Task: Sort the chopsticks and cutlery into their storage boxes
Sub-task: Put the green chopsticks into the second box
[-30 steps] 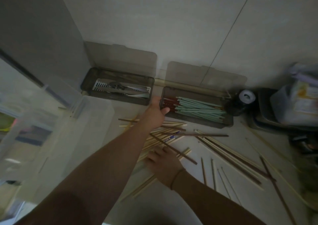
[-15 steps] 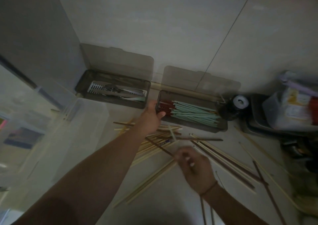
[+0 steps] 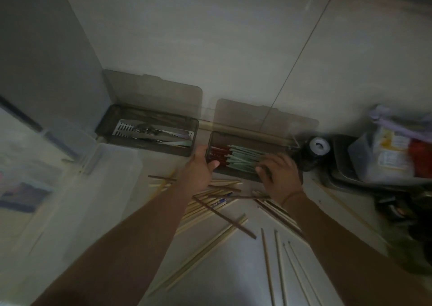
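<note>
A: What's at the far left?

B: A clear plastic bin (image 3: 109,172) near the left edge. Just right of it, against the wall, is the cutlery box (image 3: 147,131), lid up, with metal cutlery (image 3: 154,133) lying inside.

A: And the hands?

B: The left hand (image 3: 198,168) grasps the left end of the chopstick box (image 3: 247,139), thumb curled over its near rim. That box sits right of the cutlery box, lid also raised, and holds green chopsticks (image 3: 245,159) with dark red ones (image 3: 218,153) at its left end.

A: The right hand?

B: The right hand (image 3: 279,172) lies on the green chopsticks at the box's right end, fingers spread and pressing down; nothing is gripped.

A: What remains unsorted?

B: Loose wooden chopsticks (image 3: 210,202) are scattered on the floor near the boxes, under and between both arms. At the far right there is a roll of tape (image 3: 319,145) and a blurred pile of clutter (image 3: 392,151).
</note>
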Demonstrator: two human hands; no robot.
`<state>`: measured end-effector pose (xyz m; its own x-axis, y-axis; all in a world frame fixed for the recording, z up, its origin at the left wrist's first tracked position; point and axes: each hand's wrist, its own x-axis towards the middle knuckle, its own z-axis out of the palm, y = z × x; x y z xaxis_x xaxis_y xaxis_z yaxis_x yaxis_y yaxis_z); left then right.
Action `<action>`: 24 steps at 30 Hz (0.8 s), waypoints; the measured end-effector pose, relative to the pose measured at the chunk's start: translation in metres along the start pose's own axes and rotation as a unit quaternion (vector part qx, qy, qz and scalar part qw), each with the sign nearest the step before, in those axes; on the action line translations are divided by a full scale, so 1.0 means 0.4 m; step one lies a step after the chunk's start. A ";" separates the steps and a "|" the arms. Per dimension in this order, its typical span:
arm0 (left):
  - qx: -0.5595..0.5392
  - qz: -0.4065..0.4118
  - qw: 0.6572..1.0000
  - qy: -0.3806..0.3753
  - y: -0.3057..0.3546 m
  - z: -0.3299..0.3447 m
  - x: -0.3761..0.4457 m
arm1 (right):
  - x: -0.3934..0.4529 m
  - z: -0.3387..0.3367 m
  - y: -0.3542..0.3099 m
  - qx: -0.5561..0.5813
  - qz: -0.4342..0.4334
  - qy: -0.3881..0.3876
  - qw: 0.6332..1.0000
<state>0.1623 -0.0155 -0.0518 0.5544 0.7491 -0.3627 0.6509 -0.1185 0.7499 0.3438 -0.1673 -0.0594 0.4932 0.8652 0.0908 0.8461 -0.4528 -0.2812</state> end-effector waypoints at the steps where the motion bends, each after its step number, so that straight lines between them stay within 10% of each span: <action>1: 0.001 0.001 1.000 0.002 -0.001 0.001 0.000 | -0.021 0.001 0.008 0.006 0.024 0.030 0.999; 9: 0.055 0.047 0.993 0.089 -0.030 0.014 -0.006 | -0.131 0.005 0.060 0.094 0.188 0.129 0.969; 16: 0.095 0.225 0.953 0.178 -0.038 -0.022 -0.013 | -0.092 0.011 0.045 0.143 0.212 0.140 0.956; 24: 0.090 0.228 0.949 0.197 -0.087 -0.033 -0.040 | -0.092 -0.013 0.037 0.080 0.211 0.142 0.964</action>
<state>0.1238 -0.0148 -0.0648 0.5858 0.7742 0.2397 0.4873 -0.5728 0.6592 0.3392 -0.2068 -0.0618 0.8413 0.5073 0.1866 0.5269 -0.6928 -0.4924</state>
